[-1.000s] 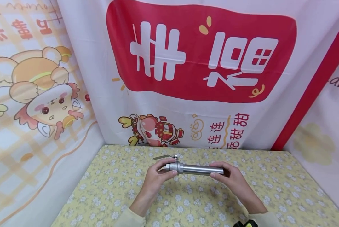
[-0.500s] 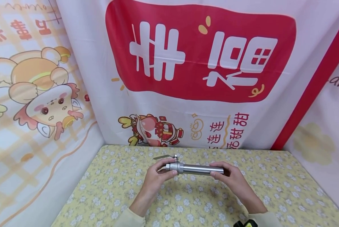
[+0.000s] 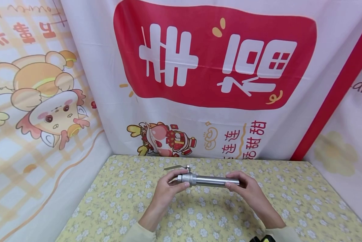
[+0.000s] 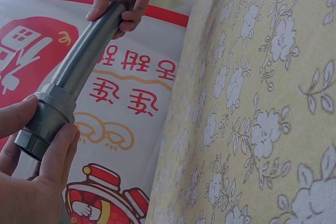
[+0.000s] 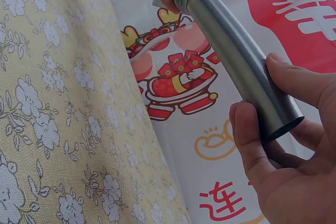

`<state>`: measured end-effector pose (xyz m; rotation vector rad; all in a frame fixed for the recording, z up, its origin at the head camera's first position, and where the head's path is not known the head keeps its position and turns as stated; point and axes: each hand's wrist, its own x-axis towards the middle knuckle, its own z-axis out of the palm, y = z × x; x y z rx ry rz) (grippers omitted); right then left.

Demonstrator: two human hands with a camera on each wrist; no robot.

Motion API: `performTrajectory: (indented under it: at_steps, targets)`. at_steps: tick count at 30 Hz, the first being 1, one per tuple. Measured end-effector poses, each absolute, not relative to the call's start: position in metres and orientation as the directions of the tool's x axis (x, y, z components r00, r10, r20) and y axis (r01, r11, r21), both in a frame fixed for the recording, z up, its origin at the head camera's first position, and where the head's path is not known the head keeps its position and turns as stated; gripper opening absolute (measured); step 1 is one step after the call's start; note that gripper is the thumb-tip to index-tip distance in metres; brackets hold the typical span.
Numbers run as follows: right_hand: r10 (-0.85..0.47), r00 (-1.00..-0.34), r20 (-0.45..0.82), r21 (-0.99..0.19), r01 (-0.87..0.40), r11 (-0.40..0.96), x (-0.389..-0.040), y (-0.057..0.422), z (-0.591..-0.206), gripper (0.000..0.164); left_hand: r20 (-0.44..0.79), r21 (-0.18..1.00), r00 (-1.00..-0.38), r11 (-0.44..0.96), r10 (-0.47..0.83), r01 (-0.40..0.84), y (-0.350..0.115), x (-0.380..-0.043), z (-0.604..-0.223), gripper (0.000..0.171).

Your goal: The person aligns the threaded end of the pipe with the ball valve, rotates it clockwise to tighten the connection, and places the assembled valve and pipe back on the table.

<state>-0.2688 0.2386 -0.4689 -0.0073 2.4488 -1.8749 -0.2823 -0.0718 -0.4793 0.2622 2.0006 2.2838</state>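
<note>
A silver ball valve [image 3: 184, 179] with a flat lever handle [image 3: 173, 167] is joined end to end with a straight metal pipe [image 3: 214, 180]. Both are held level above the table in the head view. My left hand [image 3: 165, 190] grips the valve body between thumb and fingers, with the lever on the far side. At the other end, my right hand [image 3: 248, 189] holds the pipe near its open end. The right wrist view shows the thumb [image 5: 289, 80] on one side of the pipe [image 5: 236, 51] and curled fingers [image 5: 249, 140] on the other.
A yellow cloth with white flowers covers the table [image 3: 123, 208]. Behind it hangs a white curtain with a red printed panel [image 3: 211, 90]. A patterned cloth [image 3: 44, 134] closes off the left, and another pale cloth [image 3: 344, 174] the right.
My right forefinger sits slightly closer to the pipe's open end. The left hand, valve and pipe stay almost in place.
</note>
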Motion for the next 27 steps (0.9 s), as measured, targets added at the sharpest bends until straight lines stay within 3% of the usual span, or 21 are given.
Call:
performTrajectory:
  at_steps: [14, 27]
  targets:
    - [-0.113, -0.993, -0.022, -0.979, -0.001, 0.202, -0.2675, 0.2422, -0.4692, 0.054, 0.036, 0.995, -0.984, -0.099, 0.173, 0.019, -0.0726, -0.2818, -0.4806, 0.049]
    - [-0.146, -0.989, 0.002, -0.974, -0.035, 0.222, -0.2694, 0.2447, -0.4719, 0.050, 0.027, 0.995, -0.984, -0.097, 0.175, 0.010, -0.0732, -0.2815, -0.4794, 0.049]
